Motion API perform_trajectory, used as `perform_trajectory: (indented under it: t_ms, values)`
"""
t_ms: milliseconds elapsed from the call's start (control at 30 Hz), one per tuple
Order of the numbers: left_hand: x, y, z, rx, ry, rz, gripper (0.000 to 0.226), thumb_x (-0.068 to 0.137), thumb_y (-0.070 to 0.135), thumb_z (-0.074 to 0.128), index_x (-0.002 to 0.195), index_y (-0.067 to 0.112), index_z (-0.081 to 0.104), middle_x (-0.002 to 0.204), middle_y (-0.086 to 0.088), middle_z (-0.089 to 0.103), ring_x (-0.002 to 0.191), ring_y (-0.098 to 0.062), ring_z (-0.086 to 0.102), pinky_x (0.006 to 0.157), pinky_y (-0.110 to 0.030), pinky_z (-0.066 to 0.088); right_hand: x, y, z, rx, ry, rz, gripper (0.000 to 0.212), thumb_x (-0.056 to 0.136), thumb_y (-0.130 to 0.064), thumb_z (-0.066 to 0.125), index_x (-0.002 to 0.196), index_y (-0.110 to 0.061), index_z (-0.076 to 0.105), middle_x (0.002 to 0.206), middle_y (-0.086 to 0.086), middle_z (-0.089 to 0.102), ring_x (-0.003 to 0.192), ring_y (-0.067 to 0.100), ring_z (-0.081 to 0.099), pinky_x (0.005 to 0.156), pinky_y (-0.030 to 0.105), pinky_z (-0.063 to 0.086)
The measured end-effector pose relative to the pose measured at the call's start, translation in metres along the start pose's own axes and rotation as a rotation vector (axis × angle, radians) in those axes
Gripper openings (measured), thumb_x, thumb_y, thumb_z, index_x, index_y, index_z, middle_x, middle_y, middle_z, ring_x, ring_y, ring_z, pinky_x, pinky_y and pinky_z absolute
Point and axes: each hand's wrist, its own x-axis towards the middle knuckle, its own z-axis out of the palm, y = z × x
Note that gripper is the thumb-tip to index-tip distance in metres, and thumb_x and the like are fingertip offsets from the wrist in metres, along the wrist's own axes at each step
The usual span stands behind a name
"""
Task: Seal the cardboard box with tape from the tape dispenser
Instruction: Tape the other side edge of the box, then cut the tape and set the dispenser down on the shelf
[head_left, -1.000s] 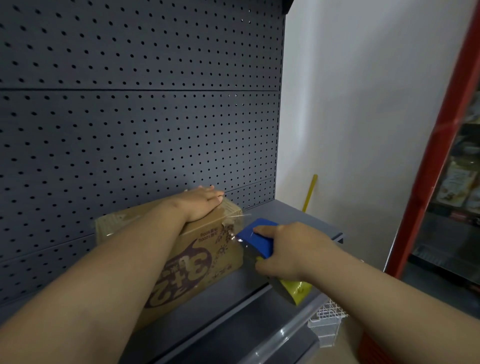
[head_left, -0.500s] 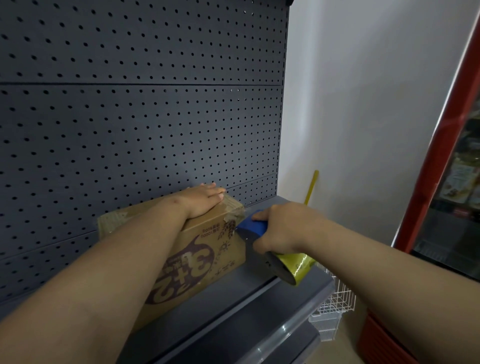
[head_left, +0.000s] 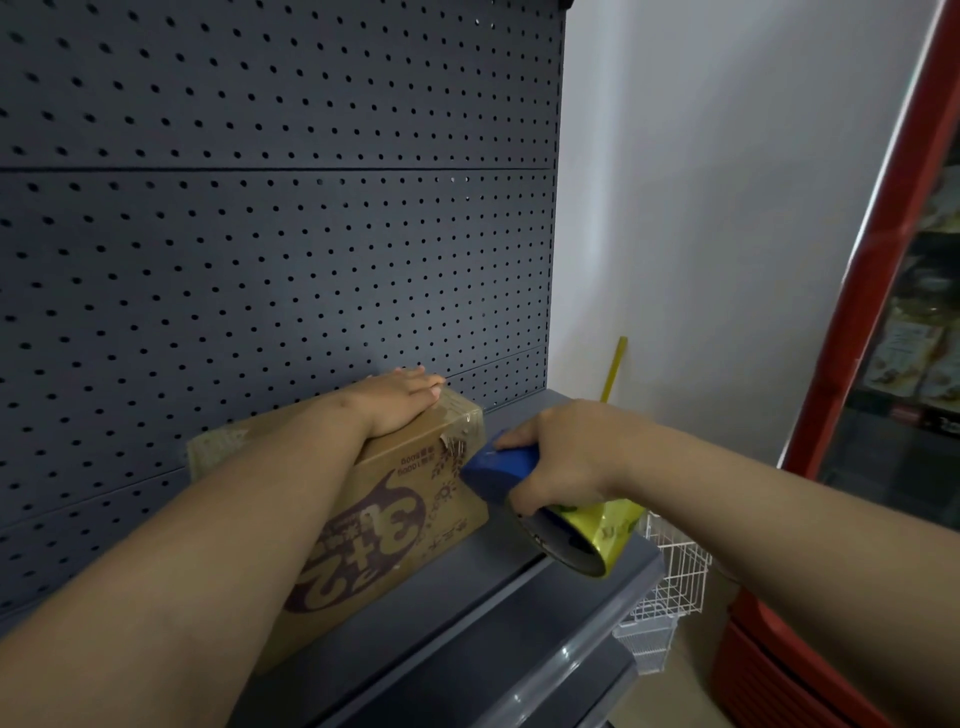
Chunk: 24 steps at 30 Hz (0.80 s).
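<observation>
Brown cardboard box (head_left: 395, 499), purple print; blue tape dispenser (head_left: 498, 465), seemingly yellowish roll (head_left: 605, 525).

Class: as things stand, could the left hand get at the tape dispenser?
Probably yes: the left hand lies flat on the cardboard box, and the tape dispenser sits just past that box's corner, nothing between.

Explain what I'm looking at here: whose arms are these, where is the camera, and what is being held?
There is no machine: a person wears one camera on the head, looking down at both bare arms. The left hand presses flat on top of a printed cardboard box that sits on a grey shelf before a perforated back panel. The right hand grips a blue tape dispenser carrying a yellowish tape roll, its front against the box's right end. Clear tape already wraps that upper corner.
</observation>
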Motion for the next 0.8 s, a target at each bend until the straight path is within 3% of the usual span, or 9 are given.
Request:
perform_trajectory:
  t_ms: [167,300,400,500,633,800]
  values:
    - [0.002,-0.004,-0.002,0.002,-0.011,0.004,0.051,0.098,0.045,0.016,0.148,0.033,0.019,0.161,0.004,0.005,0.148,-0.018,0.001,0.120,-0.043,0.003,-0.011,-0.005,-0.001,-0.112,0.067,-0.049,0.052,0.072,-0.045,0.062,0.123,-0.040,0.053,0.094,0.000,0.061,0.085,0.021,0.054,0.074,0.031,0.048]
    - [-0.001,0.000,-0.001,0.011,-0.005,0.018,0.050,0.099,0.043,0.016,0.148,0.033,0.019,0.161,0.004,0.006,0.148,-0.018,0.001,0.120,-0.044,0.002,-0.004,0.010,-0.004,-0.156,0.158,0.090,0.049,0.073,-0.044,0.059,0.121,-0.036,0.055,0.100,0.003,0.065,0.090,0.025,0.058,0.071,0.031,0.047]
    - [-0.003,0.001,-0.001,-0.001,-0.007,0.022,0.051,0.098,0.044,0.016,0.148,0.034,0.020,0.161,0.004,0.006,0.148,-0.018,0.001,0.119,-0.043,0.002,-0.001,0.004,0.010,-0.213,0.062,0.045,0.045,0.068,-0.043,0.061,0.113,-0.035,0.060,0.080,-0.002,0.061,0.081,0.024,0.056,0.068,0.030,0.047]
    - [-0.002,-0.004,-0.003,-0.021,-0.025,0.015,0.051,0.098,0.045,0.015,0.148,0.034,0.019,0.161,0.005,0.006,0.148,-0.017,0.001,0.119,-0.041,0.003,-0.013,0.008,0.039,-0.148,-0.053,0.032,0.054,0.067,-0.047,0.062,0.121,-0.043,0.054,0.092,0.000,0.063,0.091,0.026,0.060,0.077,0.034,0.052]
    - [0.001,-0.003,-0.002,0.002,-0.019,0.036,0.053,0.098,0.046,0.015,0.149,0.033,0.015,0.161,0.004,0.003,0.148,-0.019,0.001,0.120,-0.041,0.004,0.001,0.065,0.018,-0.076,0.270,0.257,0.063,0.077,-0.051,0.056,0.136,-0.046,0.037,0.117,0.009,0.058,0.102,0.030,0.058,0.082,0.036,0.049]
    - [0.002,-0.002,-0.005,0.091,0.031,0.041,0.055,0.096,0.051,0.013,0.149,0.036,0.010,0.161,0.004,0.001,0.148,-0.018,0.003,0.120,-0.041,0.006,0.029,0.090,0.028,-0.041,0.275,0.350,0.074,0.078,-0.067,0.048,0.143,-0.046,0.017,0.125,0.017,0.041,0.098,0.031,0.056,0.085,0.039,0.049]
